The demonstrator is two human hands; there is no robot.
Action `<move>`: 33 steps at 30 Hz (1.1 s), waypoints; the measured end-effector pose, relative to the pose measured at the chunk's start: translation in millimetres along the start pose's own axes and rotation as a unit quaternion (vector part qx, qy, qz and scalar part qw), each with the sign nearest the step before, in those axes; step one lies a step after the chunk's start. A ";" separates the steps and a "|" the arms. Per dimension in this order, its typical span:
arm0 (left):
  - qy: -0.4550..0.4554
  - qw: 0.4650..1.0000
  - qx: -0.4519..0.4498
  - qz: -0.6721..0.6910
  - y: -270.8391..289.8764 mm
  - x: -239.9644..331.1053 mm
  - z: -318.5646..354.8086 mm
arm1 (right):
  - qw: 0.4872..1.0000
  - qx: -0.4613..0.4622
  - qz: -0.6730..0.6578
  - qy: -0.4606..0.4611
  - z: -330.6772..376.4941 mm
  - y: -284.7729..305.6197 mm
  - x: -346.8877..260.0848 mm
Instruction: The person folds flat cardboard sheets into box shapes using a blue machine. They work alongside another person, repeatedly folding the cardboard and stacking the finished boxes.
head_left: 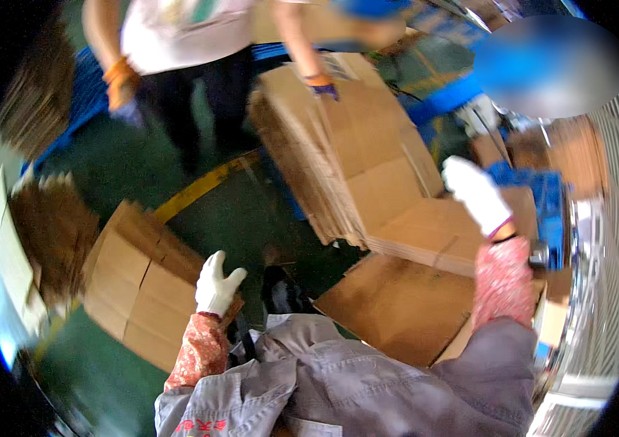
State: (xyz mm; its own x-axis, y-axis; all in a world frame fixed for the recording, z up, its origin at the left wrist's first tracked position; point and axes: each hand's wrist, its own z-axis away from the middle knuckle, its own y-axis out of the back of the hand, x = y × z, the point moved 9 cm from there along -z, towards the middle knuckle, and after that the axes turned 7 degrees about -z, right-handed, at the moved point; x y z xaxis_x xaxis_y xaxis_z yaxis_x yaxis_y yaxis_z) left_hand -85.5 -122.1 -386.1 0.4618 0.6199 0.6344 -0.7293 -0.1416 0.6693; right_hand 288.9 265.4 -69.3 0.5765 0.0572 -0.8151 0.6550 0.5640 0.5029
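Observation:
My left hand [216,284], in a white glove, hangs with thumb and fingers apart and nothing between them. Close beside it lies a stack of flattened cardboard boxes [142,288] on the left. My right hand [477,195], also white-gloved, reaches forward with its fingers stretched out, over or beside the right edge of a larger stack of flattened cardboard boxes [367,138]; whether it touches them I cannot tell. A loose-looking brown cardboard sheet [397,306] lies in front of my body on the right.
Across from me stands a person in a pale shirt [185,36], one gloved hand [324,89] on the large stack. More cardboard stands at the left [51,233]. Blue crates [535,207] are at the right. A yellow line [207,186] crosses the green floor.

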 end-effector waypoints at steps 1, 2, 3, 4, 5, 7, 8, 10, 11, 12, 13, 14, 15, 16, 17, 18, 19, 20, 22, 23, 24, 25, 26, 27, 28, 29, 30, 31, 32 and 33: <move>-0.055 0.998 -0.018 0.005 -6.4 75.0 -16.4 | 0.997 0.074 -0.005 -0.016 11.0 69.5 -4.7; -0.140 0.990 -0.024 0.015 -15.4 130.4 -22.0 | 0.988 0.147 -0.011 -0.049 26.2 125.9 5.1; -0.209 0.977 -0.038 0.001 -30.3 183.2 -27.5 | 0.974 0.210 -0.001 -0.085 41.6 172.6 13.1; -0.269 0.960 -0.077 0.014 -42.6 240.9 -24.3 | 0.956 0.268 0.005 -0.119 54.0 216.0 19.5; -0.350 0.934 -0.073 0.005 -55.3 288.1 -18.3 | 0.939 0.309 0.053 -0.143 61.3 241.8 24.5; -0.477 0.872 -0.095 0.051 -83.0 370.2 5.7 | 0.910 0.342 0.140 -0.190 66.6 288.7 41.4; -0.503 0.855 -0.111 0.052 -92.4 395.7 20.9 | 0.899 0.337 0.176 -0.216 68.1 311.6 67.7; -0.552 0.819 -0.155 0.022 -123.3 442.2 46.4 | 0.885 0.317 0.260 -0.222 63.7 359.4 105.2; -0.569 0.804 -0.174 -0.010 -136.2 459.1 58.2 | 0.876 0.304 0.300 -0.224 60.3 372.3 131.2; -0.592 0.782 -0.197 -0.012 -146.4 474.1 66.0 | 0.854 0.272 0.367 -0.250 54.3 378.2 154.3; -0.613 0.759 -0.218 -0.013 -154.6 487.5 73.3 | 0.830 0.246 0.418 -0.277 50.5 383.6 176.3; -0.629 0.744 -0.227 -0.018 -158.4 499.2 82.0 | 0.814 0.214 0.449 -0.301 46.0 384.1 197.3; -0.641 0.741 -0.199 -0.012 -163.2 505.8 86.5 | 0.809 0.199 0.452 -0.318 31.0 373.5 206.0; -0.651 0.736 -0.182 -0.023 -170.2 511.9 89.4 | 0.804 0.185 0.456 -0.335 18.7 362.3 212.0; -0.664 0.728 -0.165 -0.033 -172.6 519.8 90.2 | 0.811 0.158 0.444 -0.347 6.6 350.4 219.9; -0.677 0.732 -0.076 0.014 -158.2 527.2 82.7 | 0.848 0.136 0.374 -0.350 -6.8 329.5 227.1; -0.649 0.754 -0.074 -0.061 -166.2 521.7 65.3 | 0.893 0.112 0.262 -0.348 -22.3 305.8 237.9; -0.615 0.774 -0.067 -0.135 -174.7 515.0 45.0 | 0.925 0.086 0.129 -0.346 -39.1 280.9 243.5; -0.571 0.780 0.138 -0.214 -165.7 497.6 -1.2 | 0.932 0.032 -0.054 -0.356 -80.8 222.7 222.3; -0.535 0.834 0.031 -0.134 -156.6 484.1 -25.9 | 0.935 0.030 -0.082 -0.343 -97.2 213.2 224.0; -0.542 0.838 -0.014 -0.064 -135.0 476.8 -32.3 | 0.941 0.045 -0.060 -0.329 -111.7 207.8 234.7; -0.546 0.836 -0.058 0.009 -113.3 469.3 -36.8 | 0.948 0.071 -0.006 -0.309 -128.0 205.9 245.0; -0.534 0.836 -0.100 -0.071 -117.3 450.5 -36.3 | 0.951 0.099 0.073 -0.283 -147.5 200.0 256.8; -0.516 0.830 -0.144 -0.152 -126.9 421.5 -31.0 | 0.951 0.112 0.109 -0.267 -160.2 180.4 276.1; -0.504 0.804 -0.200 -0.245 -147.4 392.6 -33.3 | 0.949 0.135 0.138 -0.250 -171.3 157.0 296.0; -0.495 0.794 -0.203 -0.288 -158.1 368.1 -46.4 | 0.948 0.147 0.132 -0.248 -178.5 130.7 315.5; -0.487 0.781 -0.206 -0.333 -168.6 343.3 -58.7 | 0.950 0.149 0.112 -0.251 -185.3 103.6 333.7; -0.467 0.777 -0.200 -0.371 -176.5 318.4 -71.7 | 0.951 0.149 0.095 -0.253 -194.5 75.6 349.7; -0.449 0.770 -0.196 -0.409 -184.6 293.8 -85.4 | 0.951 0.152 0.080 -0.257 -202.9 51.4 368.0; -0.462 0.760 -0.151 -0.432 -201.9 268.2 -100.0 | 0.955 0.155 0.086 -0.237 -219.1 31.0 379.0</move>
State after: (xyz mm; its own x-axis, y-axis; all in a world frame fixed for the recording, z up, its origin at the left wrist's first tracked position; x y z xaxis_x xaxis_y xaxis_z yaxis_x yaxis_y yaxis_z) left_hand 135.2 149.9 -389.8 0.8894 -0.4454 0.1027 0.0299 0.2809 0.9593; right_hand 420.6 485.1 -425.7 0.7963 -0.2952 -0.5281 0.6022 0.3038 0.7383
